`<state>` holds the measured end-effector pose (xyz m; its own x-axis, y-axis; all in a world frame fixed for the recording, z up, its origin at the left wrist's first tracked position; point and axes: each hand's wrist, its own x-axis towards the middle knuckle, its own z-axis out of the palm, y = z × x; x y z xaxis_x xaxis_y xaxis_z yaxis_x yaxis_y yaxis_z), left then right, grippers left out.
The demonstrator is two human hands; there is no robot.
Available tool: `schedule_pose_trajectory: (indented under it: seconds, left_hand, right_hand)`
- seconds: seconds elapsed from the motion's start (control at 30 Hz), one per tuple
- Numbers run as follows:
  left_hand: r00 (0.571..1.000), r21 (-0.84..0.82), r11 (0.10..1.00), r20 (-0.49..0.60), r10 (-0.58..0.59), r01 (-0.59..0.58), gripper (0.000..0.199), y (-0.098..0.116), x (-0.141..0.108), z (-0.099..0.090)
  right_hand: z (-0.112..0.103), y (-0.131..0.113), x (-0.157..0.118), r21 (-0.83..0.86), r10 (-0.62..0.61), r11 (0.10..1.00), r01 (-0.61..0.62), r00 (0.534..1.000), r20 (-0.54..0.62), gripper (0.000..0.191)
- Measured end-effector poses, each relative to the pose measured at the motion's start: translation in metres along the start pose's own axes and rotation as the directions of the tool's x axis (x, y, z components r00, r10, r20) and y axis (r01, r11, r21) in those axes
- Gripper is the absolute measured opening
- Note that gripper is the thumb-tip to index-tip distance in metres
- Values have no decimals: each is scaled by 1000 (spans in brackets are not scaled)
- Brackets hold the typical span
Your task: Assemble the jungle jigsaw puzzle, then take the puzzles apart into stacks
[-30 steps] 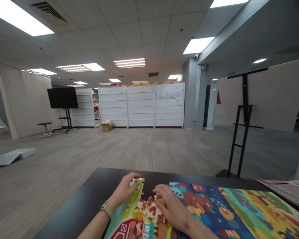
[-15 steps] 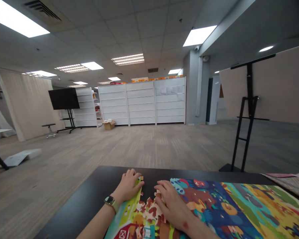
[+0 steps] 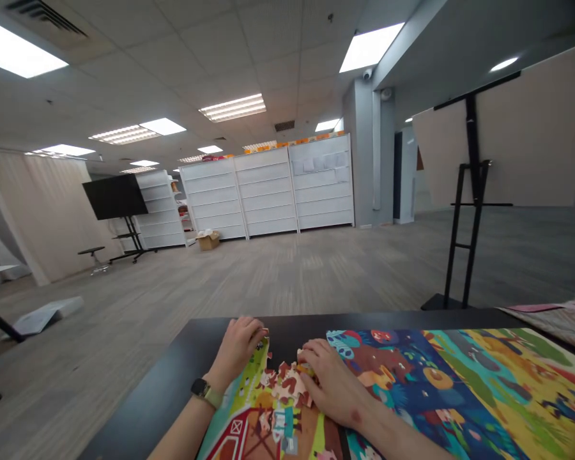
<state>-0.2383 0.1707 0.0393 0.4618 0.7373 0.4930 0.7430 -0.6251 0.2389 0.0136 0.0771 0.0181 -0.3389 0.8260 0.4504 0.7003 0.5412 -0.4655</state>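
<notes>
A partly assembled farm jigsaw puzzle (image 3: 273, 418) with a red barn lies on the black table; its upper middle has a ragged gap. My left hand (image 3: 239, 348), wearing a watch (image 3: 206, 390), is closed over the puzzle's upper left corner, thumb and fingertips at its edge. My right hand (image 3: 333, 383) is curled at the gap's right side, with bits of puzzle pieces (image 3: 306, 369) showing between thumb and fingers. Brown-and-white pieces (image 3: 287, 383) lie between the hands. Right of them is a dark blue picture (image 3: 421, 390) with animals, beside a yellow and green one (image 3: 512, 377).
The black table (image 3: 144, 390) ends just beyond my hands. A patterned cloth (image 3: 556, 319) lies at the far right. Past the table stand a black easel-like stand (image 3: 469, 236), white shelves (image 3: 266, 191), a cardboard box (image 3: 208, 241) and a screen on wheels (image 3: 115, 196).
My left hand's fingers and thumb have drawn together at the puzzle's corner. The right hand stays near the gap, its fingers slightly more curled. My view has tilted and dipped slightly.
</notes>
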Motion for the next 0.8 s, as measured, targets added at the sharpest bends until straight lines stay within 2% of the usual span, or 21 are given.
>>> schedule_pose_trajectory:
  seconds: [0.1, 0.4, 0.57, 0.8]
  left_hand:
    - [1000, -81, 997, 4, -2, 2, 27, -4, -4, 4]
    - [996, -233, 970, -38, -83, 72, 37, -28, -5, 6]
    - [990, -222, 969, -67, -125, 108, 39, -37, -4, 7]
    - [989, -144, 985, -98, -111, 96, 34, -27, -3, 3]
  right_hand:
    - [1, 0, 0, -8, 14, 1000, -14, 1000, 17, 16]
    - [-1, -1, 0, -17, 28, 999, -27, 998, 49, 16]
    - [-1, -1, 0, -17, 26, 1000, -25, 998, 63, 16]
    - [-2, -1, 1, -20, 27, 999, -26, 997, 66, 16]
